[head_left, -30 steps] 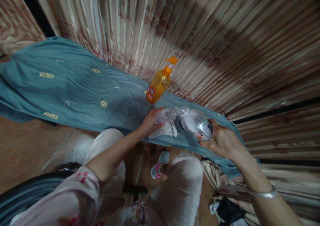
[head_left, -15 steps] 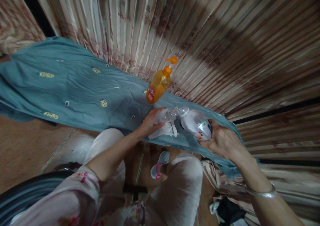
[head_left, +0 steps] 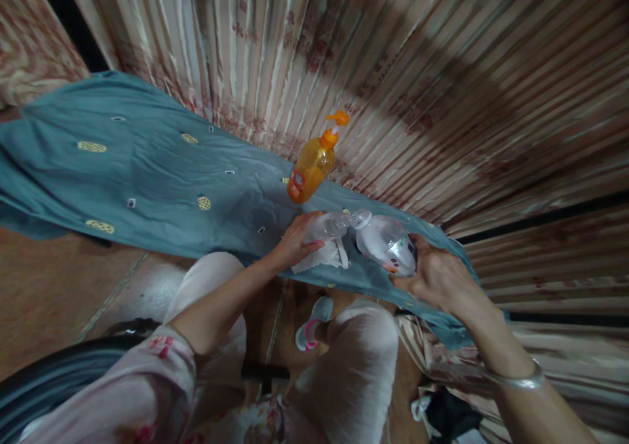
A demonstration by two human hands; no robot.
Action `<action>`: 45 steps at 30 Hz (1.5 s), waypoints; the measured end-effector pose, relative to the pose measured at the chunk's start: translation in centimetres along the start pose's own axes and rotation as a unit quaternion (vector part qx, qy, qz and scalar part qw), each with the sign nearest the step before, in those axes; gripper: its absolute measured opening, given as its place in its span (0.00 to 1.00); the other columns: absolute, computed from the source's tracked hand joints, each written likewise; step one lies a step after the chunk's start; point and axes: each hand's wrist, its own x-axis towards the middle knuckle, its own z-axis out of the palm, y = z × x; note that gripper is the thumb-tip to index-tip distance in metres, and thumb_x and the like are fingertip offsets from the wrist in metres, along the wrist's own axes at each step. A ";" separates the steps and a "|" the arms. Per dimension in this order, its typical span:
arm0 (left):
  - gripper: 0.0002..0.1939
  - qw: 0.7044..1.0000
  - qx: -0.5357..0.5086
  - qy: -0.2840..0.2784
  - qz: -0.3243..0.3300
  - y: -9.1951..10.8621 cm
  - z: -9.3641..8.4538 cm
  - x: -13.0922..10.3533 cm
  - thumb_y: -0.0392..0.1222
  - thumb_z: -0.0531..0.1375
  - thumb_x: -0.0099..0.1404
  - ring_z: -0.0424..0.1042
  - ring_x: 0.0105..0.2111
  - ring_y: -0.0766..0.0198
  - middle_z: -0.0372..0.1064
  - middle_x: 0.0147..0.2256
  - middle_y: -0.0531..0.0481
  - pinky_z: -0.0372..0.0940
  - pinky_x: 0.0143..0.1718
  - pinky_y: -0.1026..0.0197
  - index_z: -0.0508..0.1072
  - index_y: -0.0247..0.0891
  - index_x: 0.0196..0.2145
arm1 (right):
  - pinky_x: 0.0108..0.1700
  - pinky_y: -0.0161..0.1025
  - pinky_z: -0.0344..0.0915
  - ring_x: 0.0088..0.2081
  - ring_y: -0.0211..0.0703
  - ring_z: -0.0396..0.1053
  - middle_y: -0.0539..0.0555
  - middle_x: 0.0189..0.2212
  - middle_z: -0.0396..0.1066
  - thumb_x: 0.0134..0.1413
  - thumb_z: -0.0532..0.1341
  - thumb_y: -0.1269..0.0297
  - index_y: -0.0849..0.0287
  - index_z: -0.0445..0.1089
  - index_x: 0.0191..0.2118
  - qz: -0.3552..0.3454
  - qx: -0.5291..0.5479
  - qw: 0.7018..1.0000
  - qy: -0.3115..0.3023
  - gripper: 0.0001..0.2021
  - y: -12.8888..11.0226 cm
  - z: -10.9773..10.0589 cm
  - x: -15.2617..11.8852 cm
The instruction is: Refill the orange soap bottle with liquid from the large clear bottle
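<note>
While both hands hold their stations, no displacement registers against the views of half a second and one second ago: bottles, fingers and forearms keep the same positions. I judge this a steady holding phase, in which the alignment of the two mouths is what matters.

Left grip: my left hand (head_left: pixel 293 241) is curled around the body of a small, clear plastic bottle (head_left: pixel 330 226), with no slack visible between fingers and wall. Its neck points to my right.

Right grip: my right hand (head_left: pixel 437 275) spans the far end of a larger, rounded, clear plastic bottle with a printed label (head_left: pixel 386 242), thumb and fingers spread to the bottle's width. Its mouth points toward the smaller neck. The two mouths meet closely above the teal fabric cover with yellow pineapple prints (head_left: pixel 162 169); whether they touch or merely overlap in view, I cannot tell. Whether liquid passes between them, I cannot tell either.

Adjacent items: a crumpled white cloth or tissue (head_left: pixel 327 258) lies just beside my left hand, on the near side. An amber pump bottle with an orange head (head_left: pixel 310 169) stands upright behind the small bottle, apart from both hands.
</note>
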 end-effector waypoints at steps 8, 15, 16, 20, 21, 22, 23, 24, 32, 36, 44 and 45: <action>0.32 1.000 0.002 0.000 0.006 -0.4 0.1 -0.1 0.46 0.64 0.59 0.64 0.57 0.51 0.63 0.57 0.42 0.59 0.59 0.48 0.59 0.40 0.58 | 0.31 0.40 0.60 0.32 0.55 0.74 0.58 0.27 0.73 0.47 0.59 0.48 0.66 0.60 0.52 -0.003 0.001 1.000 -0.005 0.31 0.0 -0.1 0.0; 0.32 1.000 0.001 -0.001 0.006 -0.6 0.2 -0.1 0.45 0.63 0.60 0.63 0.57 0.51 0.63 0.57 0.41 0.58 0.60 0.48 0.58 0.40 0.59 | 0.31 0.40 0.61 0.33 0.57 0.74 0.59 0.28 0.74 0.47 0.59 0.48 0.66 0.59 0.53 0.002 -0.001 1.000 -0.007 0.32 0.0 0.0 0.0; 0.32 1.000 0.000 -0.001 0.005 -0.6 0.2 -0.1 0.45 0.63 0.60 0.63 0.58 0.51 0.63 0.57 0.42 0.58 0.60 0.48 0.58 0.41 0.59 | 0.32 0.40 0.61 0.34 0.57 0.74 0.59 0.28 0.74 0.47 0.60 0.48 0.66 0.59 0.53 -0.001 -0.001 1.000 -0.004 0.32 0.1 0.1 0.1; 0.32 1.000 0.001 0.003 0.007 -0.5 0.1 -0.2 0.45 0.64 0.59 0.64 0.57 0.51 0.63 0.57 0.41 0.59 0.59 0.48 0.59 0.40 0.59 | 0.31 0.40 0.60 0.32 0.56 0.74 0.59 0.27 0.73 0.47 0.60 0.49 0.66 0.59 0.53 -0.010 -0.004 1.000 0.006 0.32 0.3 0.3 0.1; 0.32 1.000 0.002 0.005 0.008 -0.5 0.1 -0.2 0.46 0.64 0.59 0.64 0.57 0.51 0.64 0.57 0.41 0.59 0.59 0.49 0.59 0.39 0.58 | 0.31 0.40 0.60 0.32 0.56 0.74 0.58 0.26 0.73 0.47 0.60 0.49 0.66 0.59 0.53 -0.011 -0.006 1.000 0.007 0.31 0.3 0.4 0.1; 0.32 1.000 0.003 0.007 0.010 -0.5 0.1 -0.2 0.46 0.63 0.59 0.64 0.57 0.51 0.64 0.56 0.41 0.59 0.59 0.49 0.59 0.39 0.58 | 0.31 0.40 0.60 0.31 0.56 0.74 0.58 0.26 0.73 0.47 0.60 0.49 0.66 0.60 0.52 -0.011 -0.007 1.000 0.008 0.31 0.3 0.4 0.1; 0.32 1.000 0.003 0.008 0.012 -0.4 0.1 -0.2 0.46 0.63 0.59 0.64 0.57 0.51 0.64 0.56 0.41 0.59 0.59 0.49 0.59 0.39 0.58 | 0.31 0.40 0.60 0.31 0.56 0.74 0.58 0.26 0.73 0.46 0.60 0.49 0.66 0.60 0.52 -0.010 -0.007 1.000 0.007 0.31 0.3 0.4 0.1; 0.32 1.000 0.004 0.009 0.014 -0.4 0.1 -0.2 0.46 0.63 0.59 0.64 0.57 0.51 0.64 0.56 0.41 0.59 0.59 0.49 0.59 0.39 0.58 | 0.31 0.40 0.60 0.31 0.56 0.74 0.58 0.26 0.73 0.46 0.60 0.49 0.66 0.59 0.52 -0.010 -0.007 1.000 0.005 0.32 0.3 0.4 0.1; 0.31 1.000 0.010 0.008 0.017 -0.4 0.1 -0.1 0.45 0.63 0.59 0.64 0.56 0.51 0.64 0.56 0.41 0.60 0.58 0.48 0.59 0.40 0.58 | 0.31 0.40 0.60 0.33 0.56 0.74 0.59 0.27 0.74 0.47 0.59 0.48 0.65 0.59 0.53 0.002 -0.003 1.000 -0.011 0.31 0.0 0.1 0.1; 0.32 1.000 0.007 0.005 0.021 -0.4 0.1 -0.1 0.45 0.63 0.59 0.64 0.57 0.51 0.63 0.57 0.40 0.59 0.59 0.48 0.58 0.38 0.58 | 0.31 0.40 0.60 0.33 0.57 0.74 0.59 0.27 0.74 0.47 0.59 0.48 0.65 0.59 0.52 0.004 -0.002 1.000 -0.014 0.31 0.0 0.0 0.1; 0.31 1.000 -0.002 0.007 0.021 -0.5 0.1 -0.1 0.47 0.63 0.59 0.64 0.57 0.51 0.64 0.56 0.40 0.59 0.59 0.48 0.60 0.37 0.58 | 0.31 0.40 0.59 0.33 0.57 0.74 0.59 0.28 0.74 0.47 0.59 0.47 0.65 0.59 0.52 0.005 -0.004 1.000 -0.016 0.31 0.0 0.0 0.1; 0.31 1.000 -0.004 0.008 0.021 -0.5 0.1 -0.1 0.47 0.63 0.59 0.64 0.57 0.51 0.64 0.56 0.40 0.59 0.59 0.48 0.60 0.37 0.57 | 0.31 0.40 0.59 0.33 0.57 0.74 0.59 0.28 0.74 0.47 0.59 0.47 0.64 0.59 0.52 0.006 -0.006 1.000 -0.015 0.31 0.0 0.0 0.1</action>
